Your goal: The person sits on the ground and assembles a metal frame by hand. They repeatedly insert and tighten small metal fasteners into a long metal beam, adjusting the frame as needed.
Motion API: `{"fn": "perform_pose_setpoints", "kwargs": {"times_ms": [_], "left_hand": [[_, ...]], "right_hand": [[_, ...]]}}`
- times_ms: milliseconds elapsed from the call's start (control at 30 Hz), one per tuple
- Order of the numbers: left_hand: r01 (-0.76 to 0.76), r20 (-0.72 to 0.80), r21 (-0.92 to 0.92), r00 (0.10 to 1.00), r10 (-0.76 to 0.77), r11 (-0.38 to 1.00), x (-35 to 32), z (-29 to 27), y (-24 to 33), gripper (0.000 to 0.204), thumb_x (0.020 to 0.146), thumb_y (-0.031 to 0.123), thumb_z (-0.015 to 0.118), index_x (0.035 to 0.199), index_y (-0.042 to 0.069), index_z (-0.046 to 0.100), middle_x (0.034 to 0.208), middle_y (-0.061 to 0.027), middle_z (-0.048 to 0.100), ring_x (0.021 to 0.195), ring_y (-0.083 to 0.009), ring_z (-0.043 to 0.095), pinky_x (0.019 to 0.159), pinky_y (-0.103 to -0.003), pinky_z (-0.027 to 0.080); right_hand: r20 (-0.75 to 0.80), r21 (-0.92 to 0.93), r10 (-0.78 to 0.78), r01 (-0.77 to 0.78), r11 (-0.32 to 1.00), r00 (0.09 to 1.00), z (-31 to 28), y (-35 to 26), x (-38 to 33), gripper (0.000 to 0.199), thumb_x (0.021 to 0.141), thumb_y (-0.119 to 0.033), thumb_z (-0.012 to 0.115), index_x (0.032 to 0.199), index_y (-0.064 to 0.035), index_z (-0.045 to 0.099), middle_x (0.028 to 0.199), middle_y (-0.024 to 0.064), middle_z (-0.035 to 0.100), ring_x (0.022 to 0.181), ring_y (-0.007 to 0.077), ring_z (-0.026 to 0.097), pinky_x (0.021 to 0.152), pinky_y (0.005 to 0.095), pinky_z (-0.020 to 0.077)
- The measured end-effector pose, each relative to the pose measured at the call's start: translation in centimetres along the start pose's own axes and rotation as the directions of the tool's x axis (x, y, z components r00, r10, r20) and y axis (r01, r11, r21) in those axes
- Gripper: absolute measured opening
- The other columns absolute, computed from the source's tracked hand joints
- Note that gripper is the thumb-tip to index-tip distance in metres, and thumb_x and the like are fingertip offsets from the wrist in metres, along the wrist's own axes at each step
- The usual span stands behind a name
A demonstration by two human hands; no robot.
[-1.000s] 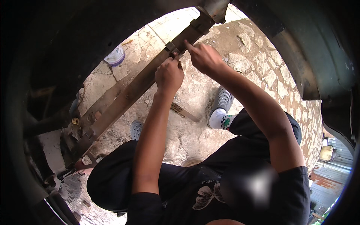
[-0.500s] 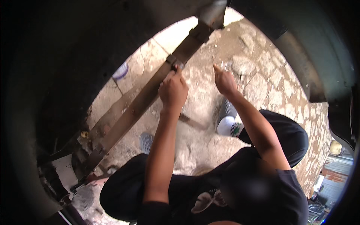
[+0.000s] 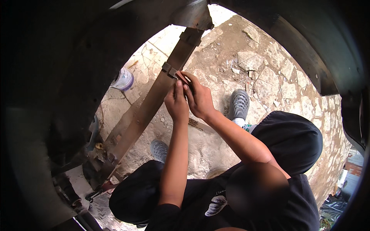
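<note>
Both of my hands meet beside a metal clamp (image 3: 169, 69) on a long brown steel bar that looks like a leaf spring (image 3: 140, 111). Between the fingers of my right hand (image 3: 201, 99) is a small reddish-brown folded piece, like sandpaper (image 3: 182, 77). My left hand (image 3: 178, 103) is closed with its thumb up, touching the lower end of that piece. The left fingertips are partly hidden behind the thumb and right hand. The piece's upper end lies close to the clamp's edge.
Dark curved vehicle panels (image 3: 304, 50) frame the opening around me. A white and purple bucket (image 3: 124, 79) stands on the paving left of the bar. Beneath are broken stone slabs (image 3: 266, 86) and my grey clogs (image 3: 239, 104). Darker metal parts (image 3: 73, 188) sit lower left.
My right hand has come left from apart and joined my left hand, with the reddish-brown piece now visible. My left hand has dropped slightly from the clamp. The view has shifted a little.
</note>
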State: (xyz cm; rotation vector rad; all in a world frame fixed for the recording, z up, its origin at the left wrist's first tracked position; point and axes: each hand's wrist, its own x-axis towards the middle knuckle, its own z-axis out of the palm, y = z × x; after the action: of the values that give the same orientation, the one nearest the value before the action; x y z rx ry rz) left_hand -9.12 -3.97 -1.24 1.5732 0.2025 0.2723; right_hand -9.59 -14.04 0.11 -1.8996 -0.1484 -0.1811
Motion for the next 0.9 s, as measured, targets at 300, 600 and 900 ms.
{"fn": "perform_pose_setpoints", "kwargs": {"times_ms": [300,600,900], "left_hand": [[0.173,-0.044,-0.188,0.982,-0.184,0.967,2.8,-2.5,6.2,0.037,0.106,0.021,0.064,0.131,-0.005,0.068,0.106,-0.0084,0.073,0.097,-0.0175,0.071,0.086,-0.032,0.058],[-0.014,0.295,0.325,0.951,-0.087,0.945,6.5,-1.0,6.7,0.025,0.104,0.018,0.066,0.117,0.000,0.076,0.082,-0.0039,0.071,0.075,-0.0077,0.065,0.071,-0.025,0.052],[-0.162,0.299,0.516,0.954,0.000,0.841,11.1,0.8,6.1,0.020,0.102,0.022,0.067,0.111,0.006,0.076,0.084,-0.0043,0.072,0.081,-0.0141,0.067,0.077,-0.032,0.052]], "right_hand": [[-0.089,0.031,-0.314,0.317,0.948,0.945,1.0,-0.7,3.2,0.045,0.102,-0.027,0.054,0.144,-0.0139,0.060,0.103,0.0176,0.070,0.090,0.0379,0.070,0.080,0.0446,0.0568],[-0.236,0.344,0.114,-0.027,0.939,0.965,0.3,-1.6,4.4,0.047,0.105,-0.036,0.059,0.141,-0.0051,0.064,0.102,0.0067,0.070,0.088,0.0099,0.062,0.077,0.0274,0.0487],[-0.207,0.853,0.499,-0.095,0.513,0.841,-1.3,0.7,5.0,0.046,0.109,-0.037,0.051,0.142,-0.0065,0.062,0.112,0.0068,0.069,0.086,0.0132,0.065,0.076,0.0283,0.0472]]}}
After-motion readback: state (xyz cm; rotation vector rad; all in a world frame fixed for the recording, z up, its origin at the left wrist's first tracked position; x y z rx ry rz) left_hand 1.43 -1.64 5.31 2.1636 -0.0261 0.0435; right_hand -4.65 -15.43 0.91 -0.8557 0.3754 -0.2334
